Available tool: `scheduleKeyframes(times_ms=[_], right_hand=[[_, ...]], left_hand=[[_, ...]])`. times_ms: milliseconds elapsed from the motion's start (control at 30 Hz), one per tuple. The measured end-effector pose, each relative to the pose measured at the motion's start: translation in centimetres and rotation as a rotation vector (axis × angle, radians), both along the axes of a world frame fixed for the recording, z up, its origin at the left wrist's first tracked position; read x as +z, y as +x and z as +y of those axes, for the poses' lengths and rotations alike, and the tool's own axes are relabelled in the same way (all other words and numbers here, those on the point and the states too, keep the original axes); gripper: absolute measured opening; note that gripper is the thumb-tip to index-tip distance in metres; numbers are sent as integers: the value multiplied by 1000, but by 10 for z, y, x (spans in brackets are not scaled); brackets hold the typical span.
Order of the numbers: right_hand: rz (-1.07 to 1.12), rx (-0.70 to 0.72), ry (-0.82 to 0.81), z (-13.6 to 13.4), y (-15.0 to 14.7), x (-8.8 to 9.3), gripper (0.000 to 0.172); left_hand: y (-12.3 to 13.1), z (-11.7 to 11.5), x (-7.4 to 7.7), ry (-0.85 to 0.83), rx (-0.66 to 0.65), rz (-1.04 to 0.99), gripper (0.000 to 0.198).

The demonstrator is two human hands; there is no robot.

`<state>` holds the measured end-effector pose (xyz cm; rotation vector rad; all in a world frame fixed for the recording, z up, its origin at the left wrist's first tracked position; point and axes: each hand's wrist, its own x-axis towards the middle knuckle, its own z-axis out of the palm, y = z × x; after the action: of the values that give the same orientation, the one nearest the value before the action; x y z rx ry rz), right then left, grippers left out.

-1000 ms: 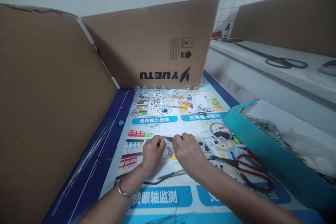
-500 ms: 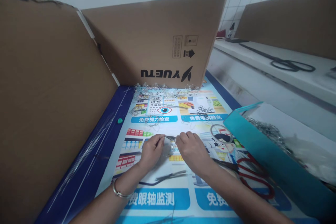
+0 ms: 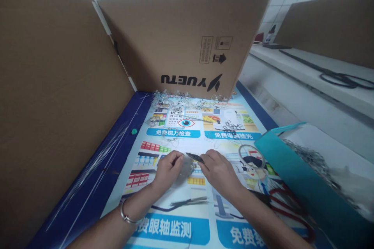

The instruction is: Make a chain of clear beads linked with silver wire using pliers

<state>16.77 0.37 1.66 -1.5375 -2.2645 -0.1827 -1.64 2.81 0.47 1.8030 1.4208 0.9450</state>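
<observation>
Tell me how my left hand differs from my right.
The left hand has a silver bangle at its wrist; the right hand shows none. The right hand grips a dark pointed tool; the left hand is pinched, its contents unclear. Both are over the printed sheet.

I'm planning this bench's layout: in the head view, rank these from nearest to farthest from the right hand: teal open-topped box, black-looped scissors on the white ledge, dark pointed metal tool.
1. Dark pointed metal tool: held in the right hand.
2. Teal open-topped box: to the hand's right.
3. Black-looped scissors: farther right and back, on the white ledge.
</observation>
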Motion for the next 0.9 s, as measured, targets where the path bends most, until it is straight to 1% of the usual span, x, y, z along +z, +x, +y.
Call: scheduleKeyframes(times_ms=[100, 167, 233, 333, 433, 500, 533, 667, 900], right_hand=[[77, 7, -42, 0, -1, -2, 15], [165, 0, -122, 0, -1, -1, 15], [302, -4, -230, 1, 0, 3, 16], [579, -9, -462, 0, 1, 12, 19], [864, 8, -803, -3, -1, 21, 25], [976, 21, -955, -4, -3, 24, 27], [1001, 16, -991, -5, -5, 24, 28], [1015, -25, -1001, -4, -7, 19, 29], [957, 17, -930, -2, -6, 13, 28]], left_hand=[[0, -1, 2, 49, 44, -5, 18], [0, -1, 2, 89, 83, -1, 17], [0, -1, 2, 120, 108, 11, 16], [0, 0, 2, 157, 133, 35, 16], [-1, -1, 1, 208, 120, 44, 16], [-1, -1, 0, 239, 94, 49, 16], [-1, -2, 0, 250, 83, 53, 16], [-1, -2, -1, 254, 63, 67, 17], [-1, -2, -2, 300, 16, 88, 16]])
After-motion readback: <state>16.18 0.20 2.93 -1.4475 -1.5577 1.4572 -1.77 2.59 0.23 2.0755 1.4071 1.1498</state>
